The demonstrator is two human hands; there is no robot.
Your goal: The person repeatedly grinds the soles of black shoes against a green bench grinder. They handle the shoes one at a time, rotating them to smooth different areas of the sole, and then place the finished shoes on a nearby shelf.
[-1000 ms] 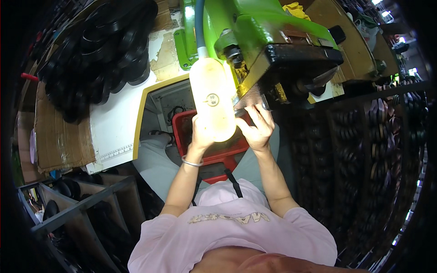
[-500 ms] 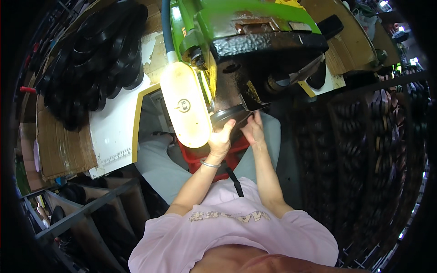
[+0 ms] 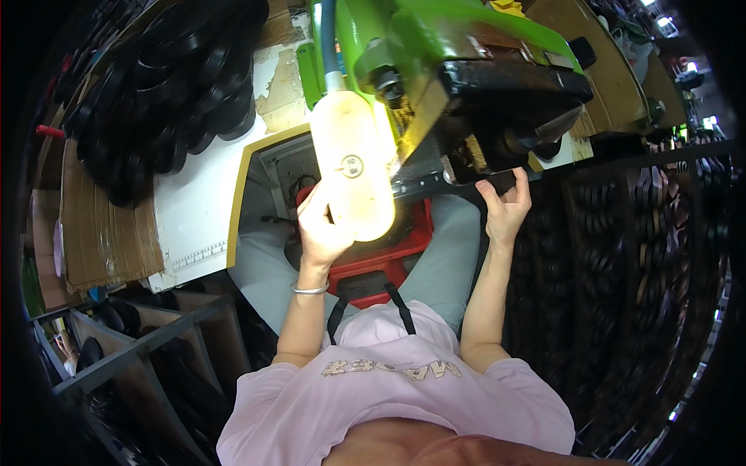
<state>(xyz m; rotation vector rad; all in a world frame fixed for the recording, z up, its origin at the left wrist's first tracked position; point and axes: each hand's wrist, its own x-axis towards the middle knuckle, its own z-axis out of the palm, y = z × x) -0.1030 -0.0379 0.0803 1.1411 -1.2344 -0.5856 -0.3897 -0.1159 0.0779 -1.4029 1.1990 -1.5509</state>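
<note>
A green and black machine (image 3: 497, 85), with a bright lamp (image 3: 353, 210) in front of it, stands over my lap. My left hand (image 3: 320, 237) is beside the lower left edge of the lamp, its fingers loosely bent and apart. Nothing shows in it, though the lamp hides part of the hand. My right hand (image 3: 509, 213) is under the right end of the machine head, thumb and fingers closed on a dark flat piece (image 3: 503, 182). Only a small part of that piece shows; the machine hides the rest. A metal arm (image 3: 420, 185) of the machine spans between my hands.
Black shoe soles (image 3: 179, 85) lie heaped on the white worktable (image 3: 194, 225) at the left, next to cardboard (image 3: 116, 245). A red bin (image 3: 381, 268) sits between my knees. Racks with dark items (image 3: 598, 256) stand at the right, and a divided shelf (image 3: 148, 349) at lower left.
My hands were close together on a dark sole-like piece under the machine. They have moved apart: the left one off it to the left, the right one rightward. The view has shifted slightly.
</note>
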